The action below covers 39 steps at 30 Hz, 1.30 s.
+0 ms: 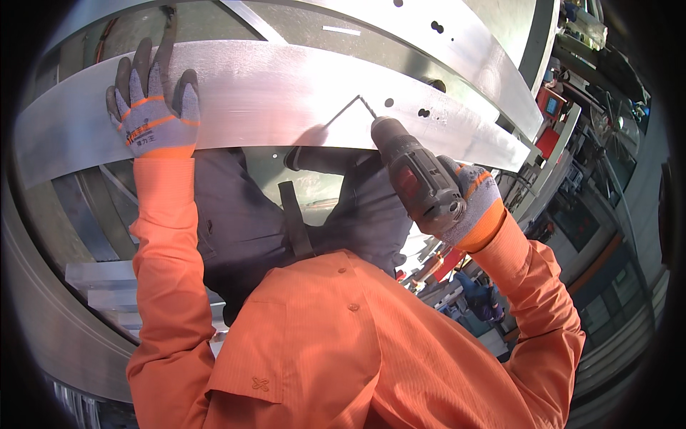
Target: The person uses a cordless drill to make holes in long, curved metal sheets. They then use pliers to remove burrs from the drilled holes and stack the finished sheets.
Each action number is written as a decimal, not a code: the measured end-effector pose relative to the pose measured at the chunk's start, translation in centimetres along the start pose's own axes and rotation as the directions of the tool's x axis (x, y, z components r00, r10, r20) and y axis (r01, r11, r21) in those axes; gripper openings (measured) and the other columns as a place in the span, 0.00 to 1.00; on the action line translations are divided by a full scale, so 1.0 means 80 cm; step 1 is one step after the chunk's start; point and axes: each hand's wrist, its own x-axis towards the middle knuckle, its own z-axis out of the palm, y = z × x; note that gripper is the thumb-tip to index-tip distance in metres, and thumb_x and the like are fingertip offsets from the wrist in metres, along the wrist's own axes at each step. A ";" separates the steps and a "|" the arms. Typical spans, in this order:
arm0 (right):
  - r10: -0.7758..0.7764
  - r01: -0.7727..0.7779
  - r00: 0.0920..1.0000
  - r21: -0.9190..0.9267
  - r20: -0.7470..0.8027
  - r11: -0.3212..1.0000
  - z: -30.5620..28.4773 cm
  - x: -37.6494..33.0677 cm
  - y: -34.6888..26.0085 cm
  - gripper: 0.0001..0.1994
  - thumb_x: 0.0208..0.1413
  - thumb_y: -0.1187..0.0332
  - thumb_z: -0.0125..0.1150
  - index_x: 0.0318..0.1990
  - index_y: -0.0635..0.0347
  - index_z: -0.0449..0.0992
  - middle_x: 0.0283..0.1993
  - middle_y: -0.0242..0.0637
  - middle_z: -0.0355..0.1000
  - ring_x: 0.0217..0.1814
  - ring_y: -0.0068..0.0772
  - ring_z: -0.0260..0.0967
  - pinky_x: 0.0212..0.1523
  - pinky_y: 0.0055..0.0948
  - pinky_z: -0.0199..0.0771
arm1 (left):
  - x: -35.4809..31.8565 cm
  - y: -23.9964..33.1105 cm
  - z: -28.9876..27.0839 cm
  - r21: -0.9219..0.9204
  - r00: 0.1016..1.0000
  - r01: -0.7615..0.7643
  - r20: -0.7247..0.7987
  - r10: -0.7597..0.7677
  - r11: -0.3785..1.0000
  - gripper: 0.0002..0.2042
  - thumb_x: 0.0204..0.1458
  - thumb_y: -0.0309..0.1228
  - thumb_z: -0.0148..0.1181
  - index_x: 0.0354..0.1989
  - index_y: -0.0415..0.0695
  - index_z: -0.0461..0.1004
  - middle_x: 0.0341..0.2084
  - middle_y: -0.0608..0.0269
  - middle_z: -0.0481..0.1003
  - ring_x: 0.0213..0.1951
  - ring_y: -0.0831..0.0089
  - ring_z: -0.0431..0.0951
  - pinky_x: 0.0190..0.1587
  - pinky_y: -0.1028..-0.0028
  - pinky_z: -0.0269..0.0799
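My left hand point(153, 118), in a grey glove with orange bands, lies on the left part of a long silvery metal bar point(250, 100). Its fingers are spread over the far edge, the thumb held apart. A dark cordless drill point(418, 171) is gripped in my right hand point(475, 204), which wears a matching glove. The thin drill bit point(368, 107) points away from me, and its tip meets its own shadow on the bar's face. Just right of the tip, the bar has a round hole point(389, 102) and a double hole point(424, 113). The drill body hides most of my right fingers.
A second metal bar point(471, 61) with similar holes lies beyond the first. More metal lengths point(107, 275) are stacked at the lower left. On the right are a red machine with a small screen point(550, 104) and cluttered shelving. Another person point(482, 297) is farther back.
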 end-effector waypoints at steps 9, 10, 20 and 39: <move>0.135 -0.081 0.981 -0.337 0.139 0.938 -0.017 0.008 -0.040 0.26 0.35 0.53 0.74 0.39 0.60 0.73 0.25 0.40 0.73 0.28 0.43 0.75 0.33 0.35 0.76 | 0.005 0.006 -0.004 0.021 1.000 0.004 0.022 -0.005 1.000 0.25 0.53 0.40 0.57 0.62 0.62 0.70 0.65 0.71 0.64 0.65 0.58 0.62 0.67 0.53 0.51; 0.132 -0.080 0.981 -0.322 0.142 0.943 -0.018 0.009 -0.040 0.26 0.35 0.53 0.74 0.38 0.60 0.73 0.26 0.40 0.73 0.28 0.43 0.75 0.34 0.35 0.76 | 0.005 0.006 -0.004 0.020 1.000 0.004 0.028 -0.004 1.000 0.25 0.53 0.40 0.57 0.62 0.62 0.70 0.65 0.70 0.64 0.65 0.58 0.62 0.67 0.53 0.51; 0.060 -0.038 0.990 -0.171 0.125 0.985 -0.023 0.004 -0.021 0.32 0.40 0.46 0.69 0.48 0.61 0.73 0.36 0.44 0.76 0.39 0.46 0.76 0.40 0.37 0.77 | 0.002 0.010 -0.004 -0.007 1.000 0.007 -0.021 -0.007 1.000 0.24 0.53 0.40 0.57 0.62 0.62 0.70 0.64 0.70 0.64 0.65 0.59 0.62 0.66 0.53 0.52; -0.152 0.184 0.982 -0.374 0.112 0.909 -0.060 0.029 0.008 0.16 0.51 0.68 0.61 0.49 0.58 0.75 0.41 0.39 0.77 0.41 0.37 0.76 0.43 0.29 0.77 | 0.000 -0.001 0.013 0.027 1.000 -0.008 -0.007 0.008 1.000 0.27 0.54 0.51 0.54 0.65 0.68 0.65 0.66 0.76 0.61 0.67 0.62 0.59 0.68 0.51 0.47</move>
